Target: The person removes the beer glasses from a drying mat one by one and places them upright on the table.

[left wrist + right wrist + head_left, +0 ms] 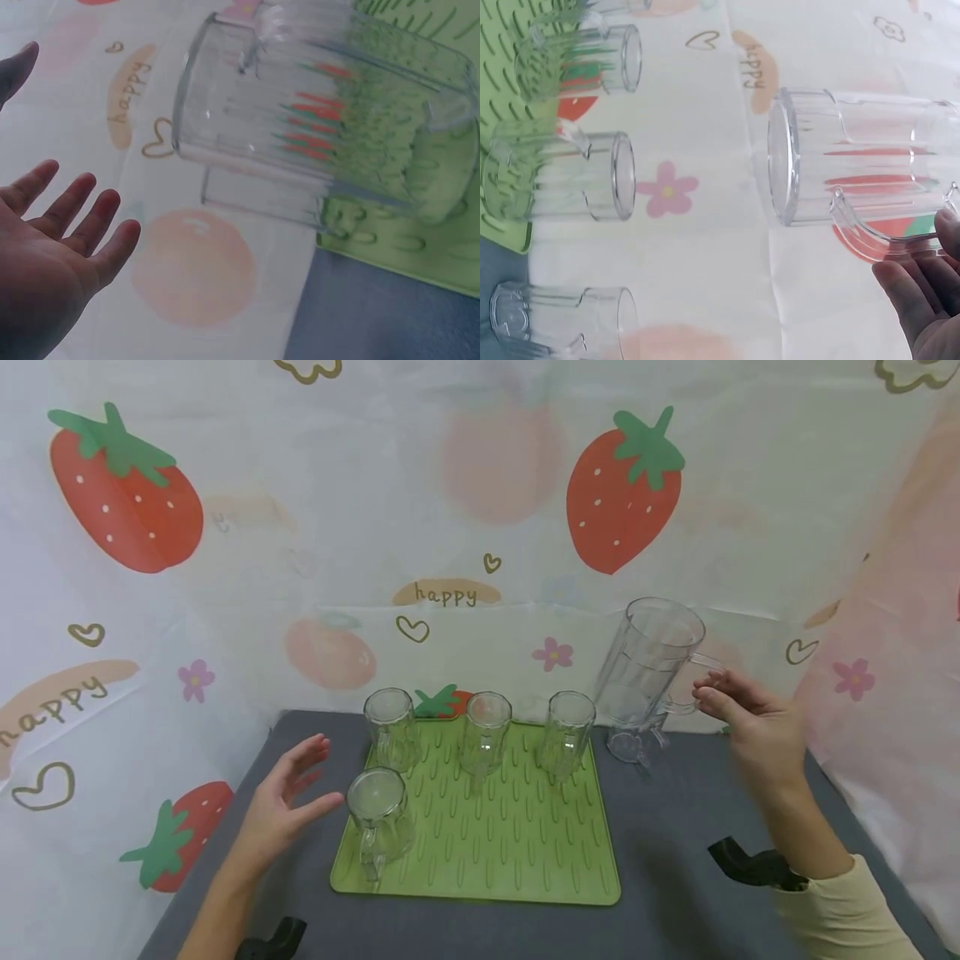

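My right hand [765, 727] pinches the handle of a clear glass mug [663, 631], raised above the dark table to the right of the green mat. In the right wrist view the thumb and fingertips close on the handle of that mug [855, 157]. Below it, another clear mug [628, 745] stands on the table and partly overlaps it in the head view. My left hand [281, 802] hovers with fingers spread, its thumb tip close beside the front-left mug [378, 814] on the mat. Nothing lies in the left palm [52, 255].
The green ridged mat [487, 877] lies on the dark table [660, 852]. Along its back edge stand three more mugs: left [393, 731], middle [486, 735] and right [567, 735]. A strawberry-print cloth [450, 527] hangs behind the table.
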Demonstrator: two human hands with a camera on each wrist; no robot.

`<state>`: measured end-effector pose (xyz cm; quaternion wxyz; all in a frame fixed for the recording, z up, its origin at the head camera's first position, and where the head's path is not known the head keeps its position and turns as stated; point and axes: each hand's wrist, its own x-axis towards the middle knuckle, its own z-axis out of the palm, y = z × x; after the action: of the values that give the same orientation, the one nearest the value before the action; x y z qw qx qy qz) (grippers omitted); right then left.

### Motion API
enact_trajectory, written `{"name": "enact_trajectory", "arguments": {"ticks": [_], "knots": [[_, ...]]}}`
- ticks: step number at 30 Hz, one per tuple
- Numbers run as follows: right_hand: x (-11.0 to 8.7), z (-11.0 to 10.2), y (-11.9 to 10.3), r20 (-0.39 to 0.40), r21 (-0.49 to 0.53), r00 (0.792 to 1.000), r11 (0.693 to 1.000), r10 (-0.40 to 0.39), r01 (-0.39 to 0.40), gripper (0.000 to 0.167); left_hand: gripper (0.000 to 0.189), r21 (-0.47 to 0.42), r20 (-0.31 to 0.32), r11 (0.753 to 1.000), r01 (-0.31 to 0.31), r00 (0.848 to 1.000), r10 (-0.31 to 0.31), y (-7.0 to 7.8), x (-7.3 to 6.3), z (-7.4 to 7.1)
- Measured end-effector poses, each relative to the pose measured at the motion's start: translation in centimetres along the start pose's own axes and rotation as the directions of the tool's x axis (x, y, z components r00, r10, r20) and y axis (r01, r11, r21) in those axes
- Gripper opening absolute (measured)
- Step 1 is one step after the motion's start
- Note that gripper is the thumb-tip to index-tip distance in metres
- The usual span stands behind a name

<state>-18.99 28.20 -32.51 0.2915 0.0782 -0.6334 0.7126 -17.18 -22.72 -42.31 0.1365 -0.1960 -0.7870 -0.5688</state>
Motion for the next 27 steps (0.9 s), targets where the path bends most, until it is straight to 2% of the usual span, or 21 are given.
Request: {"name": "enact_trajectory", "arguments": {"ticks": [5,9,13,17,22,27], "knots": [[0.5,-0.6,-0.1,-0.065,0.049,0.998,0.999,-0.005,0.008,0.023,0.075,0.001,0.002,1.0,0.017,1.0,-0.017,-0.8,-0.6,-0.4],[0.7,-1.1,-0.1,-0.081,0.11,0.996,0.992,-0.044,0.053,0.025,0.076,-0.004,0.019,0.999,0.037,0.999,-0.037,-1.5,-1.1,-0.4],[0.9,-1.6,0.0,-0.082,0.132,0.994,0.988,-0.075,0.085,0.027,0.077,-0.009,0.039,0.998,0.067,0.997,-0.066,-2.2,-1.5,-0.3],[1.1,-2.2,0.2,-0.118,0.109,0.992,0.992,-0.053,0.066,0.029,0.078,0.003,0.068,0.993,0.115,0.991,-0.115,-2.9,-1.9,-0.2],[1.4,-2.7,0.7,-0.17,0.075,0.985,0.996,-0.034,0.047,0.026,0.081,0.018,0.122,0.981,0.192,0.974,-0.192,-3.7,-2.4,-0.1],[1.7,-3.2,1.1,-0.212,0.121,0.977,0.992,-0.014,0.041,0.024,0.085,0.056,0.194,0.959,0.279,0.939,-0.284,-4.5,-2.8,-0.1]]}}
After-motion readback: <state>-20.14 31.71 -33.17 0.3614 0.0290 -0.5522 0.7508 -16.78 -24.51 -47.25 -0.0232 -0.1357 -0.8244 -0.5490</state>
